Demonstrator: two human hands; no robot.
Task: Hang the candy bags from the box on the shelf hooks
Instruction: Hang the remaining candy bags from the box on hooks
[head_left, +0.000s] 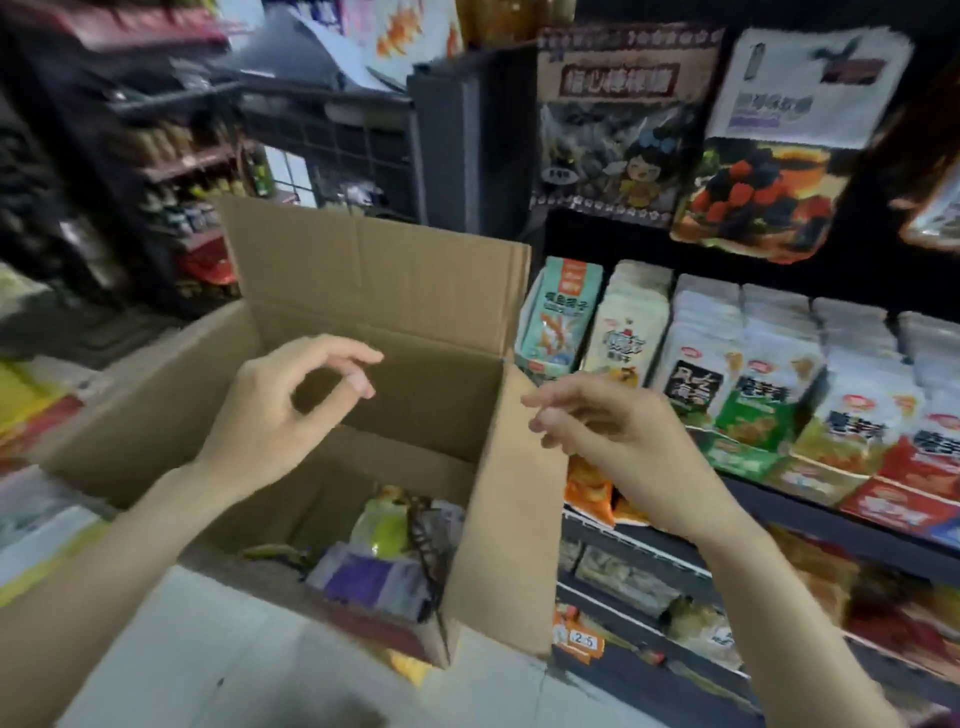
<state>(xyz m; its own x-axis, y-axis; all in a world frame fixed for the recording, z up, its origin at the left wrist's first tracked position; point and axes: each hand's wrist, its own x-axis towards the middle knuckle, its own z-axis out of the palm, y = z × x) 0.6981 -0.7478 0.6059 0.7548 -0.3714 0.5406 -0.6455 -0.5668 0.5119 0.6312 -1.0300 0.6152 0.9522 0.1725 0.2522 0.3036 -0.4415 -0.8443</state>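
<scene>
Left hand (270, 410): hovering over the open cardboard box (395, 291), fingers loosely curled, thumb and forefinger nearly meeting in a ring, pinching nothing.
Right hand (608, 431): hanging just beside the box's right flap (511, 519), fingers relaxed and slightly bent toward the left, holding nothing; touching the flap or not, cannot tell.
Cardboard box: sitting open in the middle of the view, rear flap standing upright, right flap tilting outward toward the shelving.
Candy bags (384, 561): lying at the bottom of the box, well below both hands; a yellow-green bag resting against a purple one, with more blurred packets around them.
Hanging candy bags (623, 130): showing at upper right, a dark bag with a cartoon figure hanging beside a white-topped bag with red and black sweets (769, 156); hooks themselves being hidden behind the bags.
Shelf packets (753, 374): standing upright in rows on the shelf to the right of the box, a teal packet (561, 317) sitting nearest the box's rear corner.
Lower shelves (644, 561): carrying orange packets and darker blurred goods, with an orange price tag (582, 639) clinging to a rail.
Left background (171, 171): showing blurred shelving with bottles.
</scene>
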